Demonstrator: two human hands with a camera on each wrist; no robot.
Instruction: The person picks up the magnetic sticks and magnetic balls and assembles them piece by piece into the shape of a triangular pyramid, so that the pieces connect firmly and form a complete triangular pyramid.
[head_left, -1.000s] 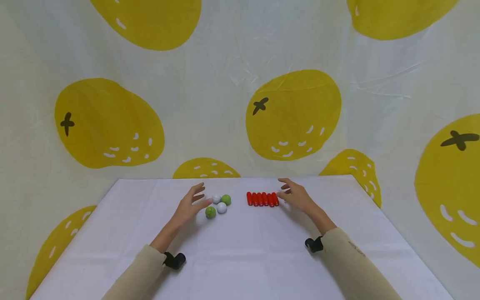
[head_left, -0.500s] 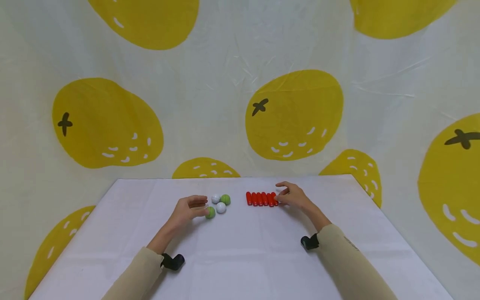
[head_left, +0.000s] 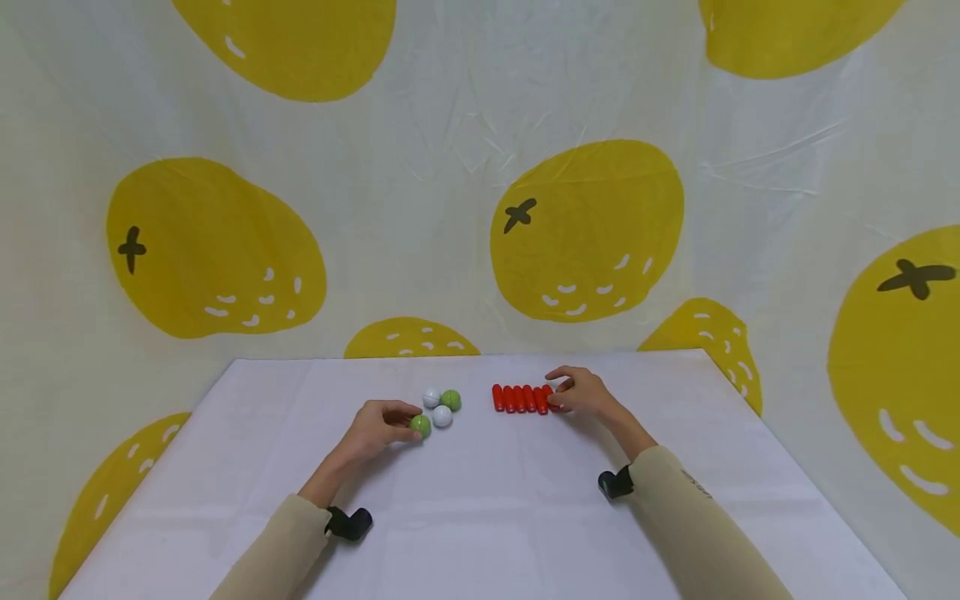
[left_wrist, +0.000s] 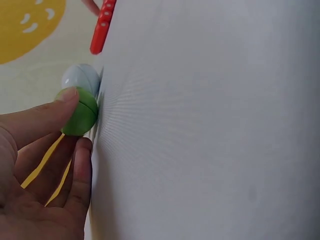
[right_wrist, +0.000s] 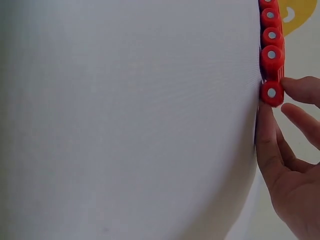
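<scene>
My left hand [head_left: 375, 429] pinches the nearest green ball [head_left: 420, 427], its thumb on top of the ball in the left wrist view. That ball [left_wrist: 80, 117] shows a seam round its middle. Close beside it sit a white ball [head_left: 442, 416], a second white ball [head_left: 431, 398] and another green ball [head_left: 451, 400]. My right hand [head_left: 588, 396] is at the right end of a row of red rods [head_left: 521, 399]. In the right wrist view, its thumb and a finger pinch the end red rod [right_wrist: 271, 93], which has a pale dot on its end.
A white cloth covers the table [head_left: 465, 517]. Behind it hangs a pale curtain [head_left: 420, 208] printed with large yellow fruit. A black wrist camera [head_left: 350, 523] sits on the left forearm, another black camera [head_left: 617, 483] on the right.
My left hand has lowered toward the near green ball and its fingers have closed round it. My right hand has moved slightly left and down onto the end red rod. The other balls stay put.
</scene>
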